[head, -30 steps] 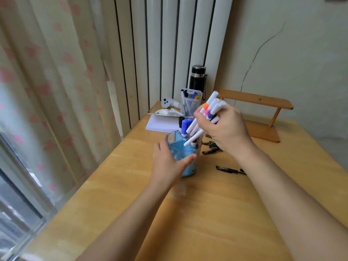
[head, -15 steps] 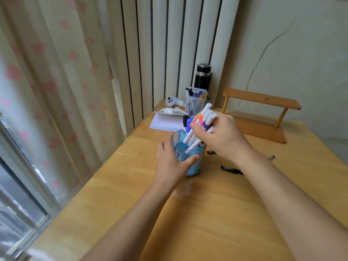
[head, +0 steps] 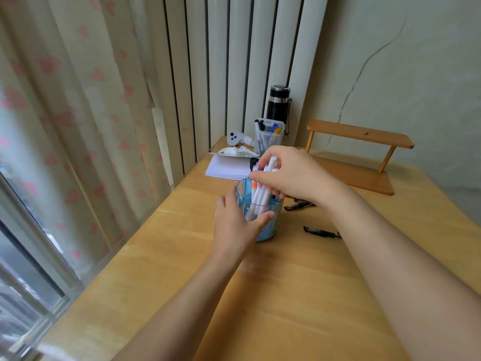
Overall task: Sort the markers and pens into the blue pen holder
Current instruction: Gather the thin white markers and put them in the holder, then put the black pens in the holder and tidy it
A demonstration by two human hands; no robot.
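A round blue pen holder (head: 268, 231) with inner dividers stands on the wooden desk. My left hand (head: 235, 227) wraps around its near side. My right hand (head: 289, 174) is just above it, gripping a bunch of white markers (head: 261, 195) with coloured caps; their lower ends reach down inside a front compartment of the holder. Blue-capped markers stand at the back of the holder, mostly hidden by my right hand. One black pen (head: 321, 232) lies on the desk to the right, and other black pens (head: 298, 205) lie behind my right wrist.
At the back of the wooden desk (head: 299, 295) are a clear box of pens (head: 269, 138), a black flask (head: 278, 105), a white notepad (head: 226, 168) with tissue, and a small wooden shelf (head: 359, 157). Curtains and a window run along the left edge.
My right hand has come down with the bunch of markers, turning them more upright, so their ends now sit inside the holder. My left hand has stayed on the holder.
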